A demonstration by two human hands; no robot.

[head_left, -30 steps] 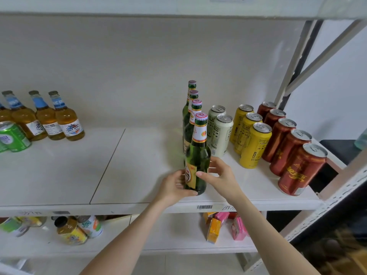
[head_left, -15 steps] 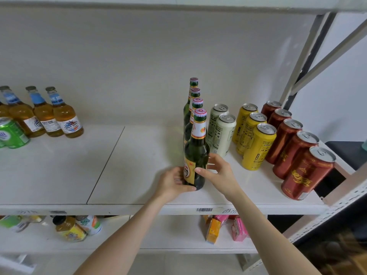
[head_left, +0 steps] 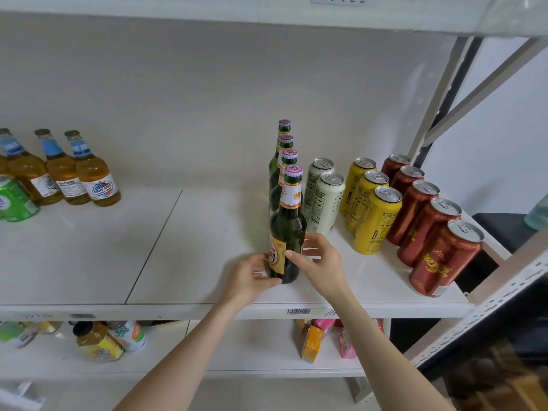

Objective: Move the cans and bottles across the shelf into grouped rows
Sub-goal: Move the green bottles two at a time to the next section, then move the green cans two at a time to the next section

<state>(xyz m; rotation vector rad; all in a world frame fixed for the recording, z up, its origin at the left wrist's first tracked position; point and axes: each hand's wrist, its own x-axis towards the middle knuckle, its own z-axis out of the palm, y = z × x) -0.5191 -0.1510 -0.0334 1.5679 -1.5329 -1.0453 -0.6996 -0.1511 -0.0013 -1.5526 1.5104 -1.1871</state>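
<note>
While left hand [head_left: 252,272] and right hand [head_left: 321,259] wrap its base from both sides, fingers curled on glass, bottle [head_left: 288,229] stands upright on shelf [head_left: 207,262], nearest in green row [head_left: 289,157], just left of cans [head_left: 326,203].

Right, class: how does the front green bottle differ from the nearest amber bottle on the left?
The front green bottle is dark glass with a white neck label; the amber bottle is clear, showing golden liquid, with a blue one. The green bottle is slim, the amber squat. The left hand and right hand hold the green; nothing touches the amber. Both stand upright, capped.
</note>
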